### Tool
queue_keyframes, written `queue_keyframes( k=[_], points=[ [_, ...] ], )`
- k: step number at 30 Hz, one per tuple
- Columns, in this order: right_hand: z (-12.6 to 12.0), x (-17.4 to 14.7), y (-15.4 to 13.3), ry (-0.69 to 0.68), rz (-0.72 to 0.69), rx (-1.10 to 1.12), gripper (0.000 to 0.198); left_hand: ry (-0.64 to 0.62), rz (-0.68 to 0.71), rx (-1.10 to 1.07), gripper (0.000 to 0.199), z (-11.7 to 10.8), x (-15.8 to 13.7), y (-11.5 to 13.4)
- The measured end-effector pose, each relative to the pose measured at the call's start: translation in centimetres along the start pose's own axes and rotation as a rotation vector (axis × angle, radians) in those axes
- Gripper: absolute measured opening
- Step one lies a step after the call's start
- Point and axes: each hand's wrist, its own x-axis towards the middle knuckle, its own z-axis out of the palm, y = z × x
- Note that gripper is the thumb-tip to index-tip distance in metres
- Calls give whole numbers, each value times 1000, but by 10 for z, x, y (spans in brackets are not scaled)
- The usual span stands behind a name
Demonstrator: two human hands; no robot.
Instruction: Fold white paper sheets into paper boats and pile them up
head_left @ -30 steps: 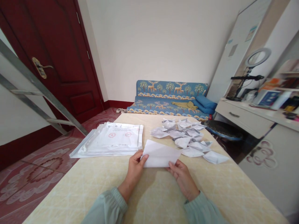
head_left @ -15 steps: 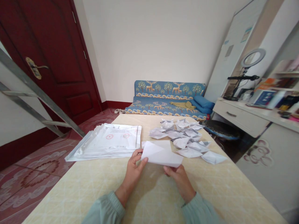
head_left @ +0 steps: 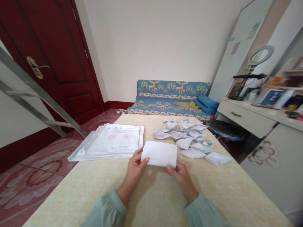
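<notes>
A folded sheet of white paper (head_left: 159, 153) is held up just over the table, its near face a plain rectangle. My left hand (head_left: 136, 164) pinches it at the left edge, thumb in front and fingers behind. At the lower right corner my right hand (head_left: 179, 173) grips it, the thumb on the front. Beyond and to the right lie several folded paper boats (head_left: 187, 134) in a loose cluster. On the left is a stack of paper sheets (head_left: 113, 142), the top one printed with red round stamps.
The table (head_left: 151, 198) has a pale yellow patterned cover. Behind it stands a blue sofa (head_left: 163, 104) with a deer pattern. A metal ladder (head_left: 47, 97) leans at the left by a dark red door (head_left: 52, 47). At right are a black round stool (head_left: 224, 130) and a white desk (head_left: 246, 116).
The paper's slanting folded layers have come together into one even rectangle. My right hand has shifted slightly, and the view has turned a little.
</notes>
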Motion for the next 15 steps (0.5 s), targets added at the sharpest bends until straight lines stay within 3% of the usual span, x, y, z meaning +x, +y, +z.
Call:
queue_keyframes(
  k=[4,9,15],
  points=[
    [-5,1,-5,128,6,-46,39,-12,44,69,23,-2,2,-3],
    [-13,3,-2,122,-24,-79,34,-2,58,118,20,-2,1,-4],
    [-15,7,11,146,-12,-207,34,16,-118,114,32,-5,1,-14]
  ],
)
